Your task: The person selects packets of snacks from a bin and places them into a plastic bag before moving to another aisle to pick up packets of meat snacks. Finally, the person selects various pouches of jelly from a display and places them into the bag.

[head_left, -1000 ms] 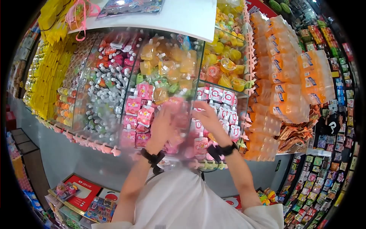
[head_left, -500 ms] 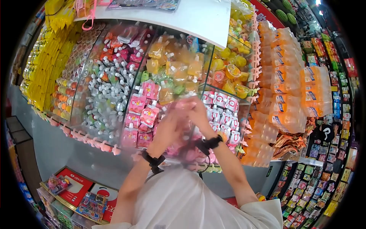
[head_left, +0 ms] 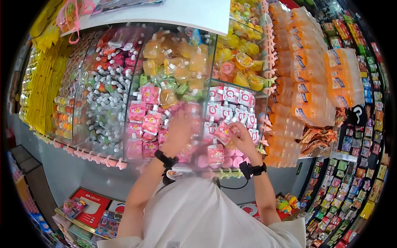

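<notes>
Right hand [head_left: 244,139] has moved off to the right, away from the left hand [head_left: 178,132]

Half a second ago the two hands nearly met over the bins; now they are well apart, on either side of the clear divider [head_left: 205,103]. The right hand pinches a pink pouch [head_left: 223,133] by its edge, thumb and fingertips drawn together. This pouch tilts among the white pouches [head_left: 233,109] of the right-hand bin — whether it touches them cannot be told. Just below it, another pouch [head_left: 215,154] stands upright, cap up, beside round pink pieces [head_left: 236,161].

The left hand is over the bin left of the divider, near the pink pouches [head_left: 151,120] piled there. It is blurred — its grip cannot be told. Beyond both hands lie amber pouches [head_left: 178,68] and cups [head_left: 244,62]; orange bottle packs [head_left: 308,74] are stacked farther right.
</notes>
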Demonstrator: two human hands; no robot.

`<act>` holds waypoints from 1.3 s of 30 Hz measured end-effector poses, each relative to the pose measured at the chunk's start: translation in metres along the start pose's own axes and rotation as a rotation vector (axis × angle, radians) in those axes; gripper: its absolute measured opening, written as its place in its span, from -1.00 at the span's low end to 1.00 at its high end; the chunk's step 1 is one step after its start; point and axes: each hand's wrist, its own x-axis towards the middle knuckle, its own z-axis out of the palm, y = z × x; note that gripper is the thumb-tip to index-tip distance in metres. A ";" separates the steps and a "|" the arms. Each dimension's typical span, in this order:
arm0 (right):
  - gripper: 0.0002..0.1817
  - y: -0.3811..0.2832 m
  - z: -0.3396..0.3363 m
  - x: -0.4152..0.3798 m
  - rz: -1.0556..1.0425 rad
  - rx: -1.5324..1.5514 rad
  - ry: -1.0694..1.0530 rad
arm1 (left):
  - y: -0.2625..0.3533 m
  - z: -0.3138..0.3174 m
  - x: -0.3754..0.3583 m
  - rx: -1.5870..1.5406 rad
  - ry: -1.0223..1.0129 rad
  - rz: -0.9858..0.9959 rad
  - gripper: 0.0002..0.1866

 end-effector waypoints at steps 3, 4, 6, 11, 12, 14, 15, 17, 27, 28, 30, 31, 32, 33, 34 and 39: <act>-0.70 -0.009 0.004 0.000 -0.313 -0.493 0.087 | -0.003 0.004 0.003 -0.026 -0.007 -0.047 -0.34; -0.70 -0.016 0.009 -0.003 -0.314 -0.491 0.095 | 0.000 0.002 0.005 -0.023 -0.008 -0.039 -0.34; -0.68 -0.023 0.015 -0.004 -0.262 -0.504 0.141 | 0.005 -0.002 0.006 -0.173 -0.053 -0.216 -0.36; -0.69 -0.022 0.017 -0.003 -0.259 -0.526 0.198 | -0.004 -0.004 0.004 -0.230 -0.068 -0.239 -0.44; -0.68 -0.023 0.016 -0.004 -0.231 -0.514 0.206 | -0.002 -0.009 0.005 -0.281 -0.067 -0.214 -0.47; -0.67 -0.026 0.010 -0.006 -0.199 -0.500 0.221 | 0.005 -0.017 -0.003 -0.277 0.022 -0.139 -0.48; -0.66 -0.030 0.005 -0.007 -0.213 -0.436 0.353 | 0.009 -0.020 -0.009 -0.274 0.108 -0.066 -0.49; -0.66 -0.021 -0.010 -0.010 -0.281 -0.362 0.556 | 0.005 -0.012 -0.021 -0.315 0.121 -0.096 -0.49; -0.26 -0.003 -0.005 -0.042 -0.075 -0.539 0.389 | 0.019 -0.040 -0.036 -0.720 0.225 -0.243 -0.46; -0.21 -0.005 -0.002 -0.044 -0.044 -0.551 0.346 | 0.020 -0.040 -0.037 -0.717 0.220 -0.241 -0.46; -0.15 0.005 0.000 -0.043 -0.027 -0.546 0.318 | 0.025 -0.043 -0.037 -0.806 0.199 -0.257 -0.44; -0.17 0.015 0.000 -0.043 -0.077 -0.630 0.332 | 0.026 -0.044 -0.037 -0.804 0.193 -0.258 -0.44; -0.20 0.021 0.000 -0.043 -0.127 -0.713 0.344 | 0.024 -0.046 -0.037 -0.689 0.152 -0.260 -0.43; -0.20 0.019 0.000 -0.044 -0.119 -0.708 0.338 | 0.022 -0.047 -0.040 -0.572 0.110 -0.265 -0.43; -0.21 0.016 -0.002 -0.043 -0.146 -0.662 0.439 | 0.019 -0.045 -0.045 -0.568 0.104 -0.273 -0.43; -0.19 -0.026 0.001 -0.016 -0.237 -0.369 0.360 | 0.009 -0.037 -0.057 -0.809 0.056 -0.382 -0.38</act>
